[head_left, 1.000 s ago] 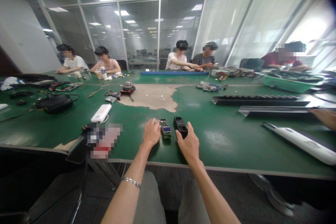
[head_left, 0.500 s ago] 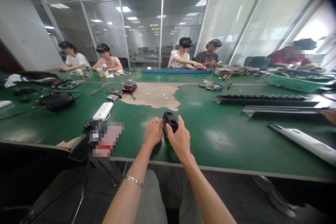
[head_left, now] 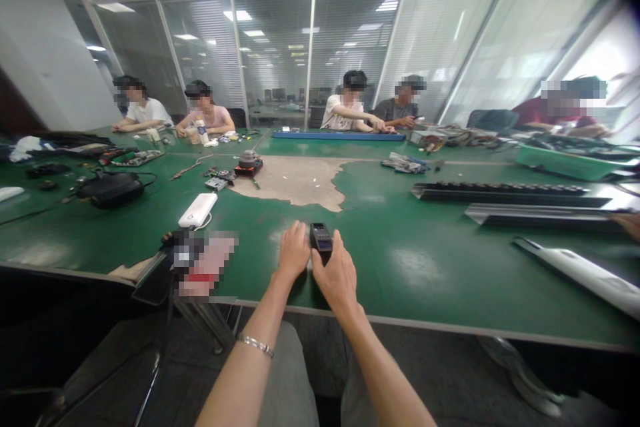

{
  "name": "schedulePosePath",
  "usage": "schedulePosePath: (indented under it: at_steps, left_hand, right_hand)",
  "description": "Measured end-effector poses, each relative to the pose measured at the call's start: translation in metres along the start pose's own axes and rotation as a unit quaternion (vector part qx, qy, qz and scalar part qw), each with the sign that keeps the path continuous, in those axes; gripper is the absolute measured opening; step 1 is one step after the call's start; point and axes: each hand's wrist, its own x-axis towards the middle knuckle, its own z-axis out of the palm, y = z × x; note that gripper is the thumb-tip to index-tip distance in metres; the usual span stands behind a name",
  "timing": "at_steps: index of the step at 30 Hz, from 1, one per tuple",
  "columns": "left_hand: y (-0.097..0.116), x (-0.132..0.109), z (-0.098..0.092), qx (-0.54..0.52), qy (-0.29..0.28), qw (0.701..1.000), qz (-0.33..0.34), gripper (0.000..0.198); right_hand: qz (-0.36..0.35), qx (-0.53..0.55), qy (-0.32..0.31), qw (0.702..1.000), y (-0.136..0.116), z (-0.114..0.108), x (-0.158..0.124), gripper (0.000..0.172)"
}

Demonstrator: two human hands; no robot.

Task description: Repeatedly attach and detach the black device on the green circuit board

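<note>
A small black box-shaped device (head_left: 321,235), with a dark window and small markings on its upper face, stands on the green table (head_left: 400,233) near the front edge. My right hand (head_left: 337,273) is closed around its near end, thumb on the left side and fingers on the right. Just left of the device, my left hand (head_left: 294,248) rests low over the table, its fingers bent and together. Whatever those fingers hold, if anything, is hidden behind them.
A white power bank (head_left: 198,210) with a cable lies to the left, beside a black pouch (head_left: 111,190). Rightward are dark metal rails (head_left: 500,193), a long white casing (head_left: 575,270) and a green basket (head_left: 570,163). Across the table sit several people, near a blue bar (head_left: 340,136).
The black device has turned from a tilt to a straighter position and come slightly lower. My right hand has shifted a little left with it, and my left hand is nearly unmoved.
</note>
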Motion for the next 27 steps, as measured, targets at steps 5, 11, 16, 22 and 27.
schedulePosePath:
  at_steps: [5,11,16,22,27]
  left_hand:
    - [-0.001,0.000,0.001,-0.022,0.009,1.000,-0.009,0.045]
    - [-0.001,0.001,0.001,-0.048,0.022,0.999,-0.008,0.044]
    - [-0.001,0.001,0.002,-0.055,0.017,0.998,-0.016,0.044]
    - [-0.003,0.000,0.004,-0.065,0.026,0.997,-0.015,0.044]
    - [-0.003,0.002,0.007,-0.051,0.035,0.998,-0.009,0.044]
  right_hand:
    - [-0.005,0.009,0.003,1.000,0.003,0.002,-0.006,0.068]
    - [0.013,-0.005,0.006,1.000,-0.005,-0.007,-0.018,0.068]
    - [0.038,0.006,0.008,0.999,-0.006,-0.009,-0.018,0.071]
    - [0.058,0.101,0.043,0.992,-0.007,-0.020,-0.003,0.075]
    - [0.061,0.162,0.090,0.981,-0.006,-0.041,0.013,0.076]
